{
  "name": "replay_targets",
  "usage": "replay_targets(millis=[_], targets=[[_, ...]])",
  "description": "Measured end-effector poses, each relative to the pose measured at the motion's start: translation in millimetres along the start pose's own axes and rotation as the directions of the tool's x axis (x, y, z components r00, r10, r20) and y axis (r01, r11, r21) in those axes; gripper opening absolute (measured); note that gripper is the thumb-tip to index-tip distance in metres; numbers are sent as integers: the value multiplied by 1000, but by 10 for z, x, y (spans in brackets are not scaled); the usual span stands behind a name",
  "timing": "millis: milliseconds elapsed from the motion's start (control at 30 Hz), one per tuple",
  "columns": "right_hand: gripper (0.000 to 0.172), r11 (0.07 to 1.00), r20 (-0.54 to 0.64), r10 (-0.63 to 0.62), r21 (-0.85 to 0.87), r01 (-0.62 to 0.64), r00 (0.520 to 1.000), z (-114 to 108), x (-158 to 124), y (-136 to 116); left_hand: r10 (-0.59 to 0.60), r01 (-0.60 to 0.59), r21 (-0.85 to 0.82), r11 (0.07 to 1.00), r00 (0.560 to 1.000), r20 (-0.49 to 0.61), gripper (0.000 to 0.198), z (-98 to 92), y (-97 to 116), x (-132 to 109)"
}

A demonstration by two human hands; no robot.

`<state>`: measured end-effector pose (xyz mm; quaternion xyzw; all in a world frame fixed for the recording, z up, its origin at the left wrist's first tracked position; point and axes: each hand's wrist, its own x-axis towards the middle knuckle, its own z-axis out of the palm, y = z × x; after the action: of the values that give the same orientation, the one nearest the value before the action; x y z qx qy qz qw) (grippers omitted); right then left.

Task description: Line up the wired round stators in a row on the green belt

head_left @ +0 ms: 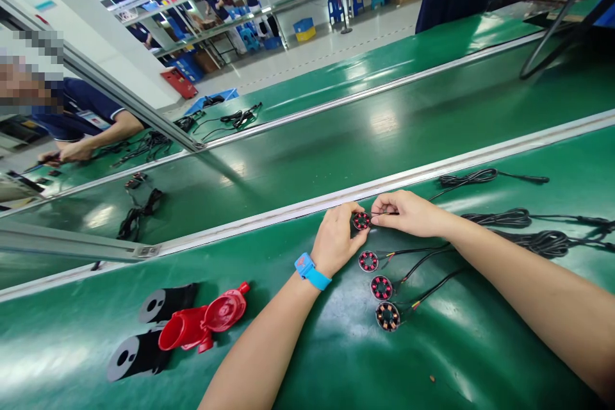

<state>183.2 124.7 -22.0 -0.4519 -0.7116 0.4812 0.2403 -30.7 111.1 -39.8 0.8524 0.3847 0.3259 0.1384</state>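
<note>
A: Where is the ringed coil part (362, 221)?
B: Between the two hands, raised at the near side of the pale rail (288, 210). The person's left hand (334, 240) grips its edge between thumb and fingers.
A: And the right hand (406, 213)?
B: Pinched closed on a thin black lead (391, 213), just beside the coil part.
A: What lies below them?
B: Three more coil rings (381, 288) in a slanting row on the green tabletop (298, 365), apart from one another, their wires running right. The nearest to the person shows copper-coloured windings; the other two show red.
A: Anything farther off?
B: Coiled black cables (552, 243) beyond the right forearm. Left of the left arm, red plastic parts (187, 328) lie near two black cylinders (139, 355). Across the bench, a co-worker in a dark shirt (91, 99) handles something too small to tell.
</note>
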Motion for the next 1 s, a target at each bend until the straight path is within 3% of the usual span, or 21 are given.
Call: replay_targets(millis=[133, 233, 333, 500, 700, 1000], targets=[[29, 972, 13, 57, 226, -59, 998, 6, 17, 12, 19, -18, -13, 1000, 1000, 6, 44, 0, 32, -7], [22, 958, 18, 130, 257, -131, 991, 20, 26, 9, 4, -4, -10, 1000, 998, 57, 46, -32, 45, -3], [30, 976, 71, 124, 171, -134, 990, 19, 18, -8, -23, 24, -4, 1000, 976, 216, 42, -110, 60, 25], [46, 999, 147, 18, -41, -13, 989, -58, -54, -54, -47, 45, 14, 999, 893, 448, 18, -279, 110, 77], [50, 985, 129, -71, -147, 90, 989, -181, -149, -77, -69, 80, 1, 997, 851, 521, 18, -388, 171, 78], [44, 984, 178, -23, -168, 53, 984, -98, -126, -61, -86, 109, -9, 994, 835, 544, 16, -396, 222, 67]])
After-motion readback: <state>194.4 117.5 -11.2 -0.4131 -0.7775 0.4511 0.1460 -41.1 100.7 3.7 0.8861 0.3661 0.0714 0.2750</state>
